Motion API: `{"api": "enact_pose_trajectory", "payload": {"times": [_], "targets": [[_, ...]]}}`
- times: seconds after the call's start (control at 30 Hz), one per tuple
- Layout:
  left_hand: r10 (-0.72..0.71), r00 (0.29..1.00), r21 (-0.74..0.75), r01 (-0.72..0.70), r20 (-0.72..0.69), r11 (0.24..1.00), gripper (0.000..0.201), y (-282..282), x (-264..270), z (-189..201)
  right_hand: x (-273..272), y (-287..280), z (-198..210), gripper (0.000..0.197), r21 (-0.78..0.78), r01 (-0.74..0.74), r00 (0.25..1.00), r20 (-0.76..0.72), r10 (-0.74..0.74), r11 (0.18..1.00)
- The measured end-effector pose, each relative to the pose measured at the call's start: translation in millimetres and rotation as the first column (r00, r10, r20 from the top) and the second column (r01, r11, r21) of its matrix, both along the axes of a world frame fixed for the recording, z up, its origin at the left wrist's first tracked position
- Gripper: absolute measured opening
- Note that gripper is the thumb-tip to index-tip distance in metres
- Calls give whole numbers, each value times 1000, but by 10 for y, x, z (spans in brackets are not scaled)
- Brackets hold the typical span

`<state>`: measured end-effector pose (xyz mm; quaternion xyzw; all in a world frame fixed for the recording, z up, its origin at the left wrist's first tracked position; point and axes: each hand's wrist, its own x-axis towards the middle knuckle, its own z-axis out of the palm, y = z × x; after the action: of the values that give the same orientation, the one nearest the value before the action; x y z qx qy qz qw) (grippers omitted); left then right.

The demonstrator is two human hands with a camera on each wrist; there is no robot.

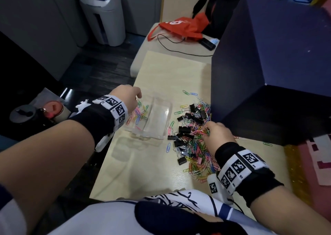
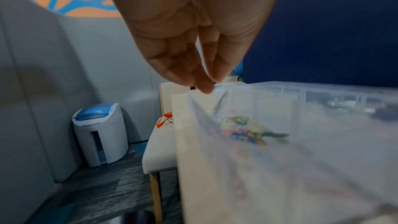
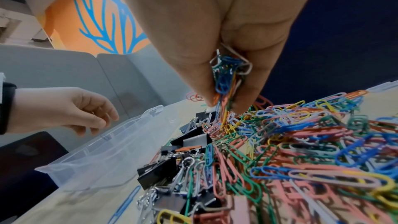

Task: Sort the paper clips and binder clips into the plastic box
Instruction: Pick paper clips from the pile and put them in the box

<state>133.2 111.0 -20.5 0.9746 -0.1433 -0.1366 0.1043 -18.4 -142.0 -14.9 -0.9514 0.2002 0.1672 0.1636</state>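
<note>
a bunch of coloured paper clips (image 3: pixel 226 77) is being pinched between the thumb and fingers of the right hand (image 1: pixel 217 136), directly above the mixed heap (image 1: pixel 195 141) on the table (image 1: pixel 161 172). the bunch is being held at the heap's upper edge, its lower ends still trailing into the loose clips, which suggests a lift that is only being started. a wire loop like a binder clip's handle is being caught in the same pinch, so some sorting may be needed before release.

the plastic box (image 1: pixel 157 116) is being kept just left of the heap, probably so that each carry is being kept short. a cluster of sorted clips (image 1: pixel 140 112) is lying in its left compartment; the right compartment is looking empty. the black binder clips (image 1: pixel 186 129) are being left in the heap, mostly along the side nearest the box, so none appears sorted yet.

the left hand (image 1: pixel 128 96) is being held over the box's far left corner, with its fingers (image 2: pixel 200 77) relaxed, drawn together and pointing down at the rim; nothing is being gripped by it. whether the rim is being touched cannot be told. it is probably being placed there to steady the light box.
</note>
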Motion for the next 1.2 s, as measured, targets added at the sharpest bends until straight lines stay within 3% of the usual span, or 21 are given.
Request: {"api": "enact_pose_trajectory", "payload": {"times": [0.13,0.23,0.33,0.4,0.47,0.57,0.8,0.9,1.03,1.2], "targets": [[-44,997,-60,39,-70,997,21,-36,-80,-7,-10,-19,-25,29,-16,-6,1000,-31,6,1000],[-65,998,-85,62,-26,994,20,-35,-70,-8,-21,-28,-41,29,-21,-8,999,-39,7,1000],[-176,984,141,174,4,975,26,-8,-2,50,-22,-28,-52,29,-22,-6,999,-39,5,1000],[-267,960,393,280,-89,876,41,11,15,74,-20,-26,-55,28,-21,-8,999,-38,8,1000],[-335,933,545,350,-131,762,47,48,16,74,-21,-32,-52,27,-16,-9,999,-34,8,1000],[-410,907,620,378,-98,688,38,137,30,76,-26,-50,-49,28,-10,-7,999,-31,7,1000],[-397,909,678,374,-132,633,24,242,0,148,-21,-73,-85,28,-22,-13,999,-46,12,1000],[-401,899,622,416,-175,663,18,121,-103,149,-15,-72,-111,29,-30,-19,998,-53,17,999],[-483,869,518,463,-106,719,18,-131,-296,41,-7,-91,-120,28,-34,-20,999,-51,19,999],[-435,897,306,435,-70,847,24,-484,-546,-76,24,-99,-70,26,-23,-61,997,-47,60,998]]}}
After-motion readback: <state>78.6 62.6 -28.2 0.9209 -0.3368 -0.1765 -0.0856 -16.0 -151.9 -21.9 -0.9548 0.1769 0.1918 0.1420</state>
